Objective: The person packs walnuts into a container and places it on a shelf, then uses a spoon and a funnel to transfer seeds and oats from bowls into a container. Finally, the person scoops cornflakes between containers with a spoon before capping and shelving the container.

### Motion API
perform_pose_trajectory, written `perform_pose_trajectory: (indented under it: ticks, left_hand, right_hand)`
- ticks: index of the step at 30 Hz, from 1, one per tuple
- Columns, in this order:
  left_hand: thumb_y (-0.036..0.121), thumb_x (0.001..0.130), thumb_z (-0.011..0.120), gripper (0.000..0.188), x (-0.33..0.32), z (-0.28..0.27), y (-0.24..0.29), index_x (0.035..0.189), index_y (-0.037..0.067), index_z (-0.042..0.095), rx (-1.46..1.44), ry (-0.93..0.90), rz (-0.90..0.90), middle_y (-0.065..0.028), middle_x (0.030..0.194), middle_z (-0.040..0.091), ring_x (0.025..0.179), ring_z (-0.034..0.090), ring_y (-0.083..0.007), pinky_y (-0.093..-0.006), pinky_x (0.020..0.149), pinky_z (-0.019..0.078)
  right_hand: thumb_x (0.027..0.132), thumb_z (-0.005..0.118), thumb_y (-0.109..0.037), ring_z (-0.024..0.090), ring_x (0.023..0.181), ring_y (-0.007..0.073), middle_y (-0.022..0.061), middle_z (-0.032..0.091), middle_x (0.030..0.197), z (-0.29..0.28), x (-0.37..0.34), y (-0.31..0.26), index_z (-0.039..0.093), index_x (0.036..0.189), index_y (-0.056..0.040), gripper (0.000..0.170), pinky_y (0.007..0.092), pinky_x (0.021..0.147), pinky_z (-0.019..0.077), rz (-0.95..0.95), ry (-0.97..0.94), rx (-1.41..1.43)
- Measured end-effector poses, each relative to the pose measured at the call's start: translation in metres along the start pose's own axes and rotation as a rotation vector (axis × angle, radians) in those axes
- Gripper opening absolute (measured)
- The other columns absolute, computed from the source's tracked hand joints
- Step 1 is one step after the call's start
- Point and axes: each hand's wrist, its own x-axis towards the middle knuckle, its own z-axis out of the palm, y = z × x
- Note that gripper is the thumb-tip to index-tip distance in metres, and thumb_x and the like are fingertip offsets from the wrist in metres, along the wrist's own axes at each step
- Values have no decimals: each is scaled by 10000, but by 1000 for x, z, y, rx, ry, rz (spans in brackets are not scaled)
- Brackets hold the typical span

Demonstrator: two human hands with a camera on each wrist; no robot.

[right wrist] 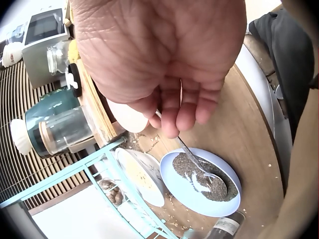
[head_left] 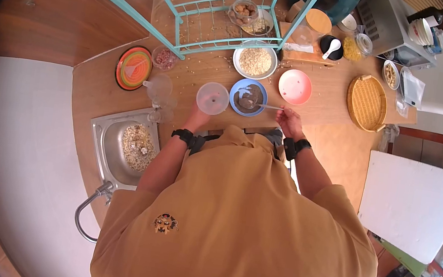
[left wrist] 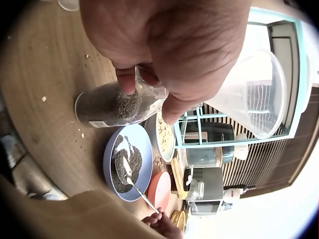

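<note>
My left hand (head_left: 197, 118) grips the neck of a clear bottle (left wrist: 102, 105) that holds dark, fine grains. A translucent funnel (head_left: 212, 98) sits at the bottle's mouth, wide end up. With its fingertips, my right hand (head_left: 290, 123) pinches the handle of a metal spoon (right wrist: 187, 151). The spoon's head rests among dark grains (right wrist: 219, 188) in a blue bowl (left wrist: 108, 158). This bowl stands close beside the bottle. In the head view, the funnel hides most of the bottle below it.
Behind the blue bowl stand a white bowl of oats (head_left: 255, 62) and a pink bowl (head_left: 295, 87). A turquoise rack (head_left: 219, 51) rises at the back. Left are a sink (head_left: 112, 151) with flakes in it and colourful plates (head_left: 134, 68); right is a wicker basket (head_left: 366, 103).
</note>
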Motion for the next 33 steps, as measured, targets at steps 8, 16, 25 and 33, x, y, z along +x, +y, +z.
perform_pose_trajectory:
  ticks: [8, 16, 25, 33]
  left_hand:
    - [81, 757, 688, 310, 3, 1, -5, 1060, 67, 624, 48, 11, 107, -144, 1101, 612, 1038, 574, -298, -379, 890, 460]
    - [103, 776, 668, 286, 4, 1, -1, 1059, 71, 642, -28, -29, 26, -130, 1040, 655, 973, 624, -267, -365, 844, 493]
    - [142, 820, 628, 306, 9, 12, -27, 1114, 61, 608, -59, -33, 14, -141, 1063, 647, 985, 619, -282, -360, 842, 493]
    - [103, 820, 619, 337, 9, 11, -21, 1146, 33, 573, -115, -8, 40, -152, 1101, 631, 1007, 611, -280, -356, 848, 488]
  right_hand:
    - [938, 552, -238, 591, 723, 130, 36, 621, 780, 36, -25, -40, 600, 990, -47, 204, 275, 689, 503, -106, 15, -28]
    - [950, 526, -241, 574, 724, 136, 42, 617, 778, 91, -51, -86, 600, 983, -26, 230, 278, 715, 481, -239, -73, -74]
    - [954, 516, -202, 590, 703, 142, 61, 636, 767, 168, -58, -83, 621, 985, 11, 239, 269, 691, 489, -240, -185, -126]
    - [939, 551, -140, 626, 778, 131, 63, 666, 834, 213, -80, -83, 651, 1017, 6, 194, 245, 730, 496, -614, -290, -862]
